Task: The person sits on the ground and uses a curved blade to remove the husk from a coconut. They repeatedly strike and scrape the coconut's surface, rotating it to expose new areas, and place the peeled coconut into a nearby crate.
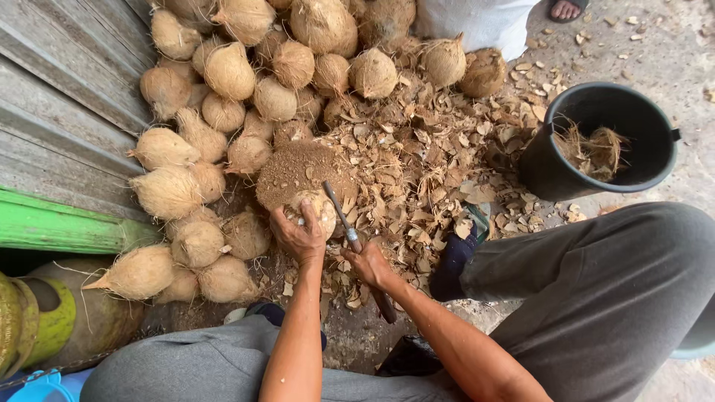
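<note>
My left hand (298, 234) grips a husked coconut (316, 207) that rests on a round wooden chopping block (294, 167) covered in brown dust. My right hand (367, 264) is closed around the handle of a long knife (344, 216). Its blade points up and left, lying against the right side of the coconut. Both forearms reach forward between my knees in grey trousers.
A heap of several fibrous coconuts (223, 97) is stacked against a grey wall on the left. Shell chips (432, 149) litter the ground. A black bucket (596, 141) with fibres stands at the right. A white sack (477, 22) and another person's foot (566, 9) are at the top.
</note>
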